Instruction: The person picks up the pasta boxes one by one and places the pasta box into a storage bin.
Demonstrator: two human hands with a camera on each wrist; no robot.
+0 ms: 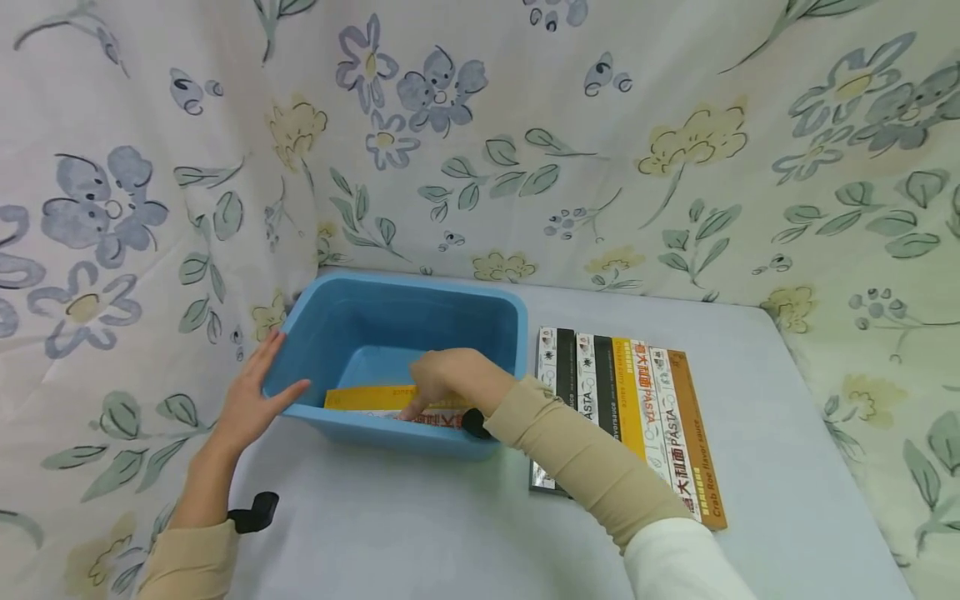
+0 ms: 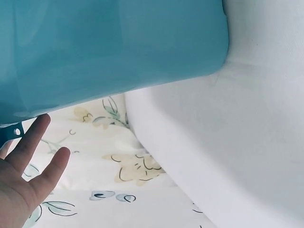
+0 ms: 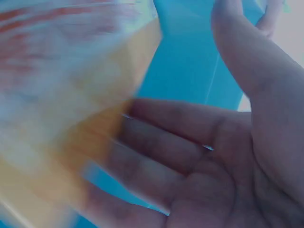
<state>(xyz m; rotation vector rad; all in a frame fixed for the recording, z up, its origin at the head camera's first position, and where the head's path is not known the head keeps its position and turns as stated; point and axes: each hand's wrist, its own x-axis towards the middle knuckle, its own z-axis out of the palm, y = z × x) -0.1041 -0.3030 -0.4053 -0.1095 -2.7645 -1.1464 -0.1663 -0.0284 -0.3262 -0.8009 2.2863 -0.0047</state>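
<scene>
A light blue plastic bin (image 1: 517, 333) stands at the back left of the table. My left hand (image 1: 251, 408) is at its left front corner, fingers spread; in the left wrist view, a fingertip meets the edge of the bin. Inside the bin, my right hand (image 1: 450, 379) reaches down to a yellow and white pasta box (image 1: 367, 397) lying along the front wall. The right wrist view shows this box (image 3: 61, 85) blurred, with nearly straight fingers (image 3: 185, 118) against its edge and the thumb apart from it.
Right of the bin, several pasta boxes (image 1: 648, 400) lie side by side in black, yellow and brown, partly covered by the right forearm. The white table (image 1: 375, 525) is bordered at the back and left by a floral curtain (image 1: 487, 150).
</scene>
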